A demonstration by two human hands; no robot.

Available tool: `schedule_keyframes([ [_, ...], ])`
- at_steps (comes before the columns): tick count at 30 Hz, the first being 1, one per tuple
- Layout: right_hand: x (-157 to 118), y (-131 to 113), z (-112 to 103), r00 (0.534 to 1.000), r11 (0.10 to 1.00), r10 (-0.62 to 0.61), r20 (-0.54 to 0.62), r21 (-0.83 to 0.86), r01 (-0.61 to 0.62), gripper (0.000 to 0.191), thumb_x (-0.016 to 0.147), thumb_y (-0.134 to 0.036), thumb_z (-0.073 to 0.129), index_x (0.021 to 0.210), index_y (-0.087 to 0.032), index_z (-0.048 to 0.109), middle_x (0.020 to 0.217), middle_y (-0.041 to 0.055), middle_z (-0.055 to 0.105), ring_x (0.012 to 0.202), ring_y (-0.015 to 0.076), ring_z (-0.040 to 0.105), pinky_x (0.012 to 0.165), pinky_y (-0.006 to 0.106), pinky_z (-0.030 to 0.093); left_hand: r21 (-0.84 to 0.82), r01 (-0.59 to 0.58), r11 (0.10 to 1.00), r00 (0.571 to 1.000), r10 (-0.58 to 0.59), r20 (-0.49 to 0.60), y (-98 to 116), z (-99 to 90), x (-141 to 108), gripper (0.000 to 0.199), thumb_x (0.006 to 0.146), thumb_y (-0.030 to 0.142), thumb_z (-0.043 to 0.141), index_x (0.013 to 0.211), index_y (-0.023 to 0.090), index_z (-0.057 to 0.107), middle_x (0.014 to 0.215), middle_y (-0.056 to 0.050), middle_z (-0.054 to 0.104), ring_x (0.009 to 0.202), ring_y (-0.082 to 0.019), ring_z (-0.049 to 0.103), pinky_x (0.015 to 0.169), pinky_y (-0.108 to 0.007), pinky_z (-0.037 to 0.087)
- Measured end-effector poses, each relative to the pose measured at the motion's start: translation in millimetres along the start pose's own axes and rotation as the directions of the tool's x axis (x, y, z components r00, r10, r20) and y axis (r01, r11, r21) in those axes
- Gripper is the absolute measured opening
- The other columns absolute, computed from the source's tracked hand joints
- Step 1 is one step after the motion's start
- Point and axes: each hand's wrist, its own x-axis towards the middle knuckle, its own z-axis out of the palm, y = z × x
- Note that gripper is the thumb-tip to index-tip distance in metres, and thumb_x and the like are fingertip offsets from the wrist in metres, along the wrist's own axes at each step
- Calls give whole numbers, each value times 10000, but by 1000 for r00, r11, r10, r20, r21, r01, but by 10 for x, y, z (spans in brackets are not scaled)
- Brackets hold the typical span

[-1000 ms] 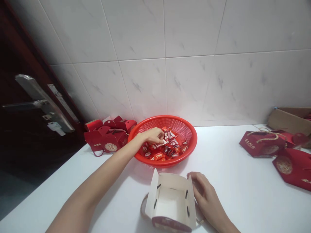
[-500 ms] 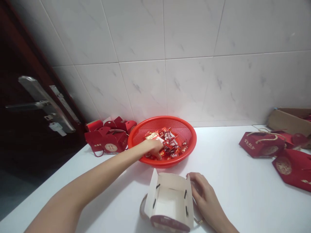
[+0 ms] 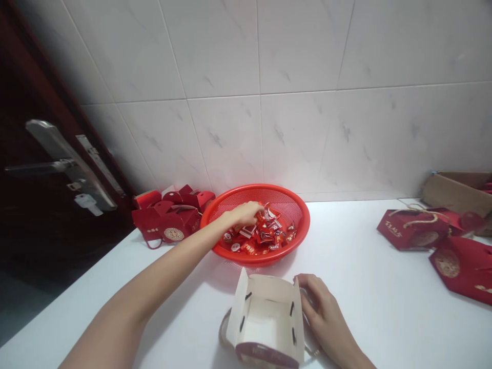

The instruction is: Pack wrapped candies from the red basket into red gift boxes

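Candies lie in the basket, behind the box.

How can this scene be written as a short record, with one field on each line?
Left hand: inside the red basket, fingers among wrapped sweets
Right hand: beside the open box, fingertips at its flap
Open box: on white table, no sweets visible inside
Far left: red boxes, door
Far right: rope-handled red box, brown carton
Wall: pale tiles
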Motion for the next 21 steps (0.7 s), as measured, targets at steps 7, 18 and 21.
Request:
schedule_keyframes([
  [7, -4, 9, 2, 1000, 999, 10, -19, 46, -9, 208, 877, -381, 510, 940, -237, 647, 1033, 87, 708, 963, 258, 667, 860, 420, 555, -83, -163, 983, 986, 159, -51, -2, 86, 28, 440, 784, 74, 558, 1179, 204, 701, 1181, -88, 636, 1054, -226, 645, 902, -280, 495],
  [18, 550, -565, -269, 910, 956, -251, -329, 60, 286, 173, 930, -348, 533, 960, -238, 663, 1027, 94, 715, 1034, 258, 663, 903, 411, 538, -118, -169, 979, 982, 177, 63, 47, 90, 57, 387, 790, 108, 573, 1145, 194, 702, 1259, -96, 645, 1139, -252, 622, 951, -316, 501],
  [21, 1076, -845, -325, 923, 937, -343, -172, 10, 350, 169, 892, -331, 546, 985, -231, 646, 1008, 73, 714, 820, 204, 666, 810, 385, 545, -119, -147, 982, 982, 159, 97, 64, 104, 42, 395, 806, 147, 601, 1191, 193, 678, 1373, -115, 574, 1160, -256, 617, 960, -327, 506],
])
